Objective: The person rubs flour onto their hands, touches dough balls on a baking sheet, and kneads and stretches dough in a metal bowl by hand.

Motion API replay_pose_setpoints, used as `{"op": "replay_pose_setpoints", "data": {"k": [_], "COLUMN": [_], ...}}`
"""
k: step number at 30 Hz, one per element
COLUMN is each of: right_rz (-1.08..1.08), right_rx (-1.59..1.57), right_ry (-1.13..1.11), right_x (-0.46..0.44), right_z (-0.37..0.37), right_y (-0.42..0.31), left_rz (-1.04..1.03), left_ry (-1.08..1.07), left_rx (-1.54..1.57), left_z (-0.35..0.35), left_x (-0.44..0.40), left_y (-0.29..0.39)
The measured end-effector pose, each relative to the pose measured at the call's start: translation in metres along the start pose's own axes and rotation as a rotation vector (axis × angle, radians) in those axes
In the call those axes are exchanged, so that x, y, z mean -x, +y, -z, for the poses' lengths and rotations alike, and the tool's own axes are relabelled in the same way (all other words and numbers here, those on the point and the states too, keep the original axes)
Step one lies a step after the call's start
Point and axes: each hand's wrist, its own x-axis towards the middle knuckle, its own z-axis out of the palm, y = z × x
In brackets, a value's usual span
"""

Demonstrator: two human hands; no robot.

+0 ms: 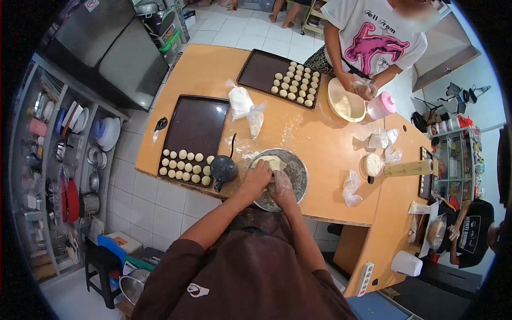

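Note:
A floury metal bowl (300, 169) stands at the table edge before me, with pale dough (275, 161) inside. My left hand (258, 178) rests on the dough's left side, its fingers bent against it. Beside it, my right hand (281, 188), dusted with flour, is curled at the dough's lower edge; what its fingers hold is hidden. Left of the bowl sits a dark round container (223, 168) with a thin upright stem. A dark tray (196, 125) beyond it carries several small dough balls at its near end.
Across the wooden table (304, 186), a person handles dough over a yellow bowl (346, 101). Near them lie a second tray (260, 68) of dough balls and a pink-lidded jar (382, 105). Flour bags (240, 102) lie mid-table. Another person works at far right.

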Motion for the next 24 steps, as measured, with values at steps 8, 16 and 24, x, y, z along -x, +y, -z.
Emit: {"op": "replay_pose_setpoints", "data": {"k": [8,16,24], "right_rz": [-0.009,0.026,0.088], "right_rx": [-0.013,-0.007,0.100], "right_ry": [-0.154,-0.103,0.007], "right_x": [-0.021,-0.012,0.000], "right_z": [0.011,0.022,0.042], "right_y": [-0.011,-0.020,-0.041], "left_rz": [0.185,0.260,0.250], "left_ry": [-0.157,-0.210,-0.253], "left_rx": [-0.024,-0.082,-0.097], "left_z": [0.012,0.006,-0.013], "left_x": [-0.018,-0.027,-0.023], "left_y": [0.007,0.010,0.015]}}
